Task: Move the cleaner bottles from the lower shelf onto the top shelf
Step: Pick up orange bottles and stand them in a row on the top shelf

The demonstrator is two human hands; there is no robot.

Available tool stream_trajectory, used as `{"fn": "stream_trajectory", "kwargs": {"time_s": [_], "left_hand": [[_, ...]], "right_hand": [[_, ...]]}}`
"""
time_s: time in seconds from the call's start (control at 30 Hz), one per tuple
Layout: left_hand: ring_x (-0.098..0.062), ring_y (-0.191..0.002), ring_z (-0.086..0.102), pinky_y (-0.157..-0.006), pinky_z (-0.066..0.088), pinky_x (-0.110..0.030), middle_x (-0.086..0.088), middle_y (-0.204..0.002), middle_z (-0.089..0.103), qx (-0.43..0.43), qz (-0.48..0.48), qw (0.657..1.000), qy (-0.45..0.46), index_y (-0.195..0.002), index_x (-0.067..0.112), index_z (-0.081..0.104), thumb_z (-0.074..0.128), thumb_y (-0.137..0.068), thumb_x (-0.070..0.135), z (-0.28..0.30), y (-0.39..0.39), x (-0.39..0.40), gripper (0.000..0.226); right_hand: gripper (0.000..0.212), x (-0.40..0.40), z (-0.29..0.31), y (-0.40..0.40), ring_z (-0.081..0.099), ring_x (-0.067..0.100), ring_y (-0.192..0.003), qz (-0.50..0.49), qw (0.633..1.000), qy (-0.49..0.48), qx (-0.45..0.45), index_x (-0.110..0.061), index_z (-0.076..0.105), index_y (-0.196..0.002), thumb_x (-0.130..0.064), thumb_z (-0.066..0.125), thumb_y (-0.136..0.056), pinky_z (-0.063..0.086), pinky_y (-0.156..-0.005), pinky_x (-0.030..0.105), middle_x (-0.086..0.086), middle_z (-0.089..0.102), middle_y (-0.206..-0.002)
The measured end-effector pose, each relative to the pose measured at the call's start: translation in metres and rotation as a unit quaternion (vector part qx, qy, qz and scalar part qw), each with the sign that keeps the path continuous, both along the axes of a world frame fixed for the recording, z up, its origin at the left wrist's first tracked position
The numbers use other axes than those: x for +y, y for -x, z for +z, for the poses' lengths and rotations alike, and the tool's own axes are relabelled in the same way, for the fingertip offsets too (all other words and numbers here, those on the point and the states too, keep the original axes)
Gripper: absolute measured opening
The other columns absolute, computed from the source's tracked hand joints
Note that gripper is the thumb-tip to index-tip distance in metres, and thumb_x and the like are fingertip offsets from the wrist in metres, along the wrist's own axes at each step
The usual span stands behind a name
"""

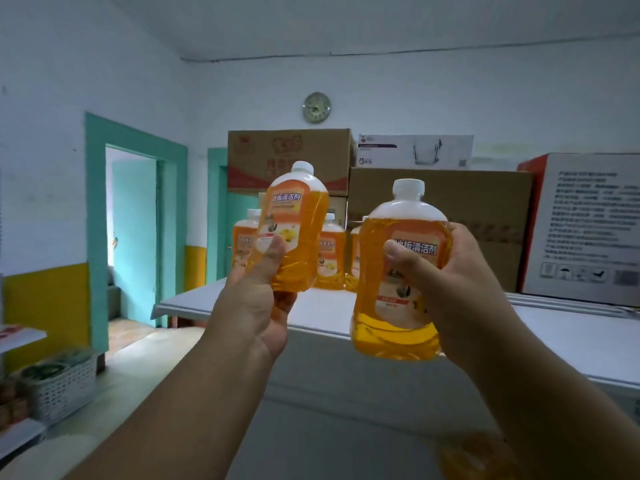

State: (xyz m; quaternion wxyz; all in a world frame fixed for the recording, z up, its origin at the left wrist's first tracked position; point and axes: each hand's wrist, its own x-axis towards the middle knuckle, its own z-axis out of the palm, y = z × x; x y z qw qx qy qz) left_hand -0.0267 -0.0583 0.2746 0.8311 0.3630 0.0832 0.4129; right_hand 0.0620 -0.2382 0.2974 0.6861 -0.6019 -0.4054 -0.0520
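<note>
Head camera shows you holding two clear plastic cleaner bottles filled with orange liquid, one in each hand, raised in front of the white top shelf (571,341).

Your left hand (249,306) grips the lower part of the left orange cleaner bottle with a white screw cap (294,230), thumb pressed on its label; the bottle tilts slightly to the right, its base above the shelf's near edge. Your right hand (464,289) wraps round the right orange cleaner bottle with a white cap (401,271), thumb across the front, fingers behind — it is held upright, in front of the shelf's edge and not resting on it. Both are filled almost to the shoulder.

Each orange label carries the characters 地板清洁剂 in white, with a picture of yellow fruit below; the smaller print is too blurred to read.

Further back on the shelf stand more orange bottles of the same kind (330,251), upright and close together, partly hidden behind the left one. Behind them sit brown cardboard boxes (440,195), one with red printing, a white carton marked "6 PCS" (415,150), and a large white-and-red box covered in small text (585,226).

Down at lower left, a white lattice plastic basket (62,389) holds green packets.
</note>
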Motion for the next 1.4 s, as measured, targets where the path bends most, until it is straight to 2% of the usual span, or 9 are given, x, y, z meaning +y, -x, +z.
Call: {"fn": "stream_trajectory", "kwargs": {"time_s": [0.13,0.23,0.37,0.53,0.87,1.1,1.17,1.3,1.4], "left_hand": [[-0.033,-0.083,0.076,-0.070,0.063,-0.048,-0.008,-0.094,0.078,0.078,-0.045,0.993,-0.078,-0.111,0.022,0.059,0.082,-0.067,0.036,0.015,-0.037,0.015,0.051],[-0.032,-0.093,0.073,-0.073,0.063,-0.046,-0.006,-0.106,0.074,0.156,-0.061,0.966,-0.199,-0.120,0.021,0.056,0.079,-0.063,0.039,0.022,-0.059,0.030,0.064],[-0.025,-0.110,0.058,-0.097,0.053,-0.051,0.004,-0.115,0.059,0.264,-0.019,0.883,-0.387,-0.124,0.029,0.046,0.077,-0.080,0.039,0.019,-0.088,0.056,0.055],[-0.014,-0.101,0.064,-0.089,0.057,-0.043,0.011,-0.109,0.064,0.318,0.014,0.787,-0.528,-0.116,0.035,0.050,0.080,-0.079,0.046,-0.006,-0.117,0.082,0.049],[-0.011,-0.088,0.062,-0.068,0.055,-0.030,0.011,-0.102,0.064,0.360,0.084,0.697,-0.614,-0.107,0.033,0.047,0.082,-0.063,0.064,-0.018,-0.124,0.117,0.064],[-0.025,-0.123,0.054,-0.100,0.050,-0.045,0.000,-0.137,0.053,0.320,0.185,0.650,-0.664,-0.144,0.030,0.025,0.078,-0.057,0.075,-0.014,-0.123,0.123,0.111],[-0.029,-0.136,0.038,-0.109,0.036,-0.048,-0.006,-0.150,0.038,0.224,0.268,0.609,-0.712,-0.151,0.038,0.008,0.079,-0.061,0.070,-0.010,-0.121,0.127,0.119],[-0.035,-0.147,0.018,-0.117,0.018,-0.052,-0.006,-0.163,0.015,0.215,0.291,0.431,-0.826,-0.147,0.051,-0.001,0.073,-0.070,0.069,-0.006,-0.126,0.133,0.108],[-0.033,-0.148,0.013,-0.118,0.019,-0.051,-0.003,-0.162,0.010,0.230,0.264,0.445,-0.824,-0.151,0.048,0.000,0.076,-0.067,0.069,0.001,-0.136,0.138,0.115]], "right_hand": [[0.079,0.018,0.008,-0.027,0.068,0.015,-0.094,-0.029,0.999,0.017,-0.025,-0.035,0.044,-0.120,-0.063,0.072,-0.052,0.060,-0.064,0.027,-0.007,0.062,-0.107],[0.082,0.030,0.009,-0.044,0.067,0.013,-0.092,-0.058,0.998,0.019,-0.025,-0.037,0.042,-0.121,-0.067,0.070,-0.050,0.057,-0.056,0.021,-0.009,0.062,-0.106],[0.078,0.045,0.001,-0.061,0.068,0.013,-0.091,-0.102,0.994,0.018,-0.019,-0.037,0.042,-0.119,-0.065,0.071,-0.053,0.056,-0.054,0.020,-0.010,0.062,-0.106],[0.076,0.061,-0.013,-0.077,0.066,0.012,-0.091,-0.166,0.985,0.028,-0.017,-0.037,0.040,-0.119,-0.063,0.071,-0.055,0.054,-0.055,0.020,-0.011,0.060,-0.106],[0.087,0.080,-0.029,-0.088,0.064,0.009,-0.092,-0.214,0.976,0.042,-0.011,-0.038,0.038,-0.121,-0.071,0.069,-0.047,0.054,-0.059,0.018,-0.014,0.059,-0.106],[0.083,0.084,-0.034,-0.091,0.064,0.007,-0.092,-0.228,0.971,0.068,-0.023,-0.039,0.036,-0.122,-0.067,0.069,-0.052,0.054,-0.060,0.018,-0.016,0.057,-0.105],[0.081,0.084,-0.034,-0.092,0.062,0.005,-0.091,-0.234,0.968,0.081,-0.030,-0.040,0.034,-0.122,-0.064,0.068,-0.053,0.053,-0.062,0.017,-0.018,0.056,-0.105],[0.082,0.084,-0.033,-0.097,0.060,0.004,-0.093,-0.234,0.966,0.102,-0.033,-0.040,0.031,-0.125,-0.063,0.068,-0.055,0.054,-0.070,0.025,-0.019,0.054,-0.107],[0.083,0.083,-0.033,-0.099,0.060,0.005,-0.092,-0.230,0.966,0.111,-0.035,-0.041,0.029,-0.124,-0.064,0.067,-0.054,0.053,-0.071,0.025,-0.020,0.053,-0.107]]}}
